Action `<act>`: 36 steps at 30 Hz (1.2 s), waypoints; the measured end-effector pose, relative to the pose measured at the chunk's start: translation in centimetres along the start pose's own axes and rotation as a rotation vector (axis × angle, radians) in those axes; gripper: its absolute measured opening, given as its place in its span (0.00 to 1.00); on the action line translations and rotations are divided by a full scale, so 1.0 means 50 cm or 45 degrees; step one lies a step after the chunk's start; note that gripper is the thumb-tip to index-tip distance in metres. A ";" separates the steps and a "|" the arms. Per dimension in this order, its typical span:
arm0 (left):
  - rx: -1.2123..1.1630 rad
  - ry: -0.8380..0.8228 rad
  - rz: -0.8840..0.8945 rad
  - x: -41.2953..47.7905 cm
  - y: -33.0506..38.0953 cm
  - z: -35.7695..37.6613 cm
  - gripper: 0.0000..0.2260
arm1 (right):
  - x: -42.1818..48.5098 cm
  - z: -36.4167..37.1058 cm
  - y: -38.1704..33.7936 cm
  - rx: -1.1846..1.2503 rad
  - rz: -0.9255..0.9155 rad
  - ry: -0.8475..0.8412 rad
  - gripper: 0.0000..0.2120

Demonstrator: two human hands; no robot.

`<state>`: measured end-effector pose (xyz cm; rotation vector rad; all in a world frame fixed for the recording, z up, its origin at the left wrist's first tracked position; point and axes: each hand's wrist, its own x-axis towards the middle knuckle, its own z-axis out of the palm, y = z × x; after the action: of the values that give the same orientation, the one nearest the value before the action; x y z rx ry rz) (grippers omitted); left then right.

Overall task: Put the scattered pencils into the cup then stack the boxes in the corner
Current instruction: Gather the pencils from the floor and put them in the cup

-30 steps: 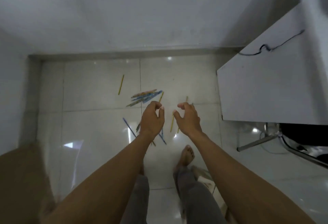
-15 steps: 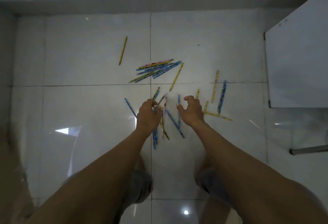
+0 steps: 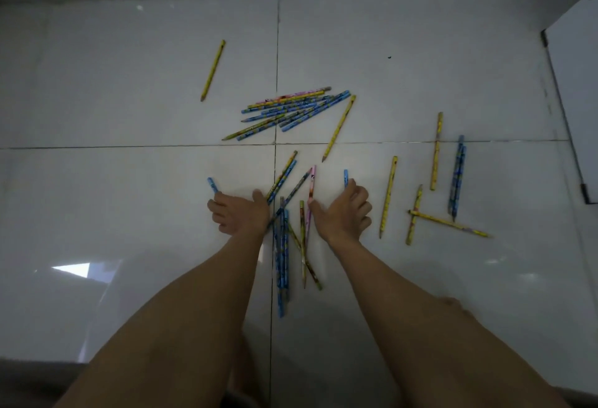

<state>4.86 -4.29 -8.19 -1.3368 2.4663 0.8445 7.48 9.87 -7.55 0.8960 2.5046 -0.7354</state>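
Fingers [image 3: 223, 220] of the left hand [image 3: 241, 215] were curled down onto the floor [image 3: 129, 197] over a blue pencil [image 3: 212, 185] whose end stuck out past them; whether they gripped it could not be told. Its thumb stretched toward the loose pencils [image 3: 284, 245] lying between the two hands. The right hand [image 3: 344, 212] had its fingers curled round a second blue pencil [image 3: 345, 177], with the tip showing above. Both forearms reached forward, palms down. A bunch of pencils [image 3: 291, 110] lay farther ahead.
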 end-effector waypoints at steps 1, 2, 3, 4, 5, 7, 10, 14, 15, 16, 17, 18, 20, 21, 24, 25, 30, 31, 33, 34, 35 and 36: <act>0.027 0.036 -0.001 0.006 -0.002 0.007 0.34 | 0.003 0.007 0.001 -0.010 -0.016 0.034 0.45; 0.051 0.070 0.020 0.010 -0.004 0.014 0.33 | 0.004 0.012 0.002 -0.010 -0.047 0.060 0.45; 0.065 0.090 0.062 0.012 -0.003 0.020 0.31 | 0.006 0.016 0.002 -0.010 -0.092 0.077 0.44; 0.059 0.093 0.105 0.013 0.001 0.025 0.30 | 0.005 0.016 0.002 -0.007 -0.140 0.077 0.43; 0.042 0.087 0.140 0.011 0.008 0.028 0.29 | 0.002 0.015 0.003 -0.004 -0.180 0.067 0.43; 0.007 0.038 0.200 -0.001 0.027 0.032 0.29 | -0.013 0.016 0.011 0.003 -0.206 0.031 0.46; 0.098 -0.100 0.359 -0.029 0.038 0.037 0.35 | -0.052 0.030 0.018 -0.068 -0.187 0.002 0.56; 0.369 -0.178 0.648 -0.033 0.010 0.039 0.42 | -0.081 0.056 0.016 -0.219 -0.226 -0.007 0.68; 0.391 -0.178 0.683 -0.027 0.009 0.038 0.42 | -0.083 0.059 0.016 -0.229 -0.232 -0.001 0.70; 0.381 -0.191 0.703 -0.022 0.012 0.037 0.40 | -0.083 0.060 0.017 -0.228 -0.232 -0.005 0.71; 0.354 -0.217 0.718 -0.017 0.019 0.036 0.36 | -0.083 0.059 0.016 -0.226 -0.230 -0.019 0.72; 0.329 -0.253 0.733 -0.012 0.026 0.034 0.33 | -0.083 0.058 0.015 -0.231 -0.230 -0.040 0.72; 0.308 -0.301 0.774 -0.007 0.037 0.035 0.28 | -0.084 0.055 0.016 -0.251 -0.233 -0.065 0.70; 0.301 -0.306 0.787 -0.006 0.039 0.037 0.27 | -0.084 0.054 0.017 -0.255 -0.239 -0.069 0.69; 0.336 -0.286 0.780 -0.017 0.039 0.043 0.35 | -0.080 0.053 0.025 -0.226 -0.288 -0.069 0.63; 0.384 -0.285 0.788 -0.023 0.038 0.045 0.39 | -0.077 0.052 0.029 -0.204 -0.303 -0.066 0.62; 0.409 -0.343 0.804 -0.031 0.053 0.050 0.37 | -0.066 0.049 0.045 -0.146 -0.352 -0.059 0.59; 0.363 -0.364 0.789 -0.029 0.058 0.048 0.34 | -0.065 0.048 0.047 -0.139 -0.361 -0.061 0.59; 0.274 -0.373 0.752 -0.024 0.064 0.045 0.29 | -0.062 0.044 0.049 -0.119 -0.373 -0.066 0.57; 0.237 -0.364 0.723 -0.020 0.065 0.044 0.28 | -0.059 0.042 0.050 -0.107 -0.377 -0.076 0.56; 0.210 -0.355 0.691 -0.018 0.065 0.042 0.28 | -0.056 0.039 0.050 -0.097 -0.381 -0.093 0.55; 0.183 -0.351 0.658 -0.014 0.065 0.040 0.28 | -0.054 0.038 0.049 -0.088 -0.390 -0.106 0.53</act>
<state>2.42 -1.25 -8.27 -0.4929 2.6106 0.8590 11.38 9.11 -8.52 0.4519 2.6041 -0.7552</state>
